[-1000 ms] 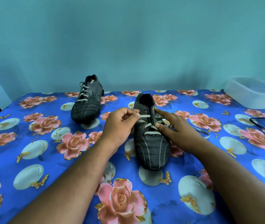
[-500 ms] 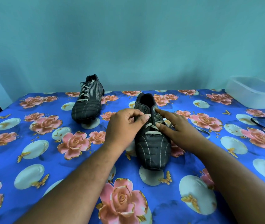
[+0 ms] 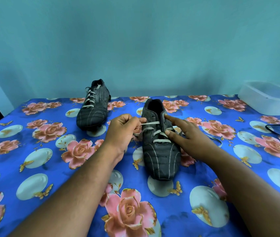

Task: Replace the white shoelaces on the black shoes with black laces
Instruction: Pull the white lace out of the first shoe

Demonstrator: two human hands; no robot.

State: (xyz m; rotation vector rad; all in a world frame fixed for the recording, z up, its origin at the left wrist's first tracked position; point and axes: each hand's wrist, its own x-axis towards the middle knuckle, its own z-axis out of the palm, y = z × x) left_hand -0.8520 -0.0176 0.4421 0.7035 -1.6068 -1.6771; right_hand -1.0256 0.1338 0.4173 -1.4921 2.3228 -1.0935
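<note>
Near black striped fabric shoe (image 3: 159, 151), white flat lace (image 3: 150, 124) part-threaded.
Left hand (image 3: 122, 132) pinches lace; right hand (image 3: 187, 135), fingers straight, presses shoe's far flank.

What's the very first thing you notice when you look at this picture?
Right in the middle, a black shoe stands on a bright blue flowery tablecloth, with the left hand pinching its white lace while the right hand steadies it with straight fingers. A second black shoe, fully laced in white, sits further back to the left. At the far right are a clear plastic tub and a black lace lying on the cloth.
</note>
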